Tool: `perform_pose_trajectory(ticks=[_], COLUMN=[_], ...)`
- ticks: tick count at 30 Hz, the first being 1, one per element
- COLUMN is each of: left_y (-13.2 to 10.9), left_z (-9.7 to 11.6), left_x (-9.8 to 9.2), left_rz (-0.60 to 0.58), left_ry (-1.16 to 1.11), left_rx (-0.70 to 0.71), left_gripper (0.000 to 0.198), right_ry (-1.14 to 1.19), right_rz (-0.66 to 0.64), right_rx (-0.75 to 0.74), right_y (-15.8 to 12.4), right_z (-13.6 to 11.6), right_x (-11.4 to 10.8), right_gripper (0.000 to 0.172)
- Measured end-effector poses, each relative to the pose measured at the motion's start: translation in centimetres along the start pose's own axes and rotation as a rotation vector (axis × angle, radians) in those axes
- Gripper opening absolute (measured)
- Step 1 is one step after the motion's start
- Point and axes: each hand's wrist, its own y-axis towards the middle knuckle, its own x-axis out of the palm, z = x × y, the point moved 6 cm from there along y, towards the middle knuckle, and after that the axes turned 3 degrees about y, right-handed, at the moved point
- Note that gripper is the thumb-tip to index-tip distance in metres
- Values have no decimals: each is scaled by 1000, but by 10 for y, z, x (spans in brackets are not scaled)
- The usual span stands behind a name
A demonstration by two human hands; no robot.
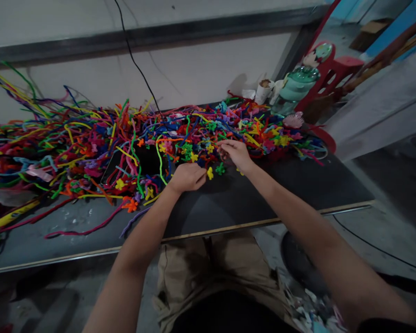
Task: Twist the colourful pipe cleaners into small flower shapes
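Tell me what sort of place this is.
Likely a small craft workshop, perhaps home piecework: a dark worktable heaped with coloured pipe cleaners, little twisted flowers lying by the left hand and right hand, and a red plastic stool beside it.

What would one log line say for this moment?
left hand: curled beside yellow flower | right hand: at pipe-cleaner pile | surface: dark table

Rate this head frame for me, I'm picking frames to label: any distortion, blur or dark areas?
Head view: the wide-angle lens bows the table edge; the light is dim; the pipe-cleaner pile smears toward the left border; the left hand and right hand are fairly sharp, with a soft shadow beneath them.
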Motion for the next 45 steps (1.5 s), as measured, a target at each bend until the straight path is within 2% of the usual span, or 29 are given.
perform_pose_trajectory(ticks=[3,5,7,9,11,12,13,16,17,19,21,23,25,28,31,34,38,41,45], left_y=[5,6,4,0,-5,-10,-16,-32,-36,-41,-45,-46,-44,-36,-31,-28,-24,-22,-20], left_z=[17,21,20,10,-8,-19,-29,-51,-55,-63,-69,-71,-70,-62,-54,-49,-42,-39,-40], left_x=[7,15,24,27,22,18,13,9,10,13,18,24,32,39,40,37,35,36,38], left_rz=[-156,-252,-326,-310,-147,-28,103,399,457,538,594,621,612,589,584,580,578,562,483], left_ry=[-26,-57,-95,-139,-185,-220,-266,-446,-495,-563,-627,-718,-836,-999,-1043,-996,-989,-983,-939], left_rx=[69,64,28,-82,-305,-442,-581,-881,-942,-1042,-1135,-1208,-1243,-1248,-1240,-1198,-1090,-1058,-1012], left_gripper=[25,26,26,26,26,28,31,40,41,42,42,40,36,27,20,20,26,34,38], right_ry=[-148,-270,-431,-641,-887,-1007,-1111,-1242,-1233,-1174,-1082,-944,-763,-498,-298,-166,-195,-339,-496], right_rz=[100,106,17,-169,-325,-340,-306,-127,-86,-29,12,33,62,138,165,105,-7,-16,5], right_rx=[-42,-138,-285,-440,-501,-471,-398,-119,-62,-13,1,-39,-154,-335,-344,-306,-423,-553,-542], right_y=[16,23,23,13,-3,-9,-14,-24,-25,-25,-22,-19,-17,-20,-20,-20,-28,-37,-38], right_z=[0,-11,-29,-43,-46,-44,-40,-25,-20,-13,-9,-8,-13,-15,-1,14,9,-3,-6], right_x=[-22,-26,-18,3,26,35,40,45,45,42,33,24,18,14,19,31,43,45,42], right_gripper=[20,21,23,23,20,15,13,34,34,23,13,11,12,26,39,45,38,32,30])
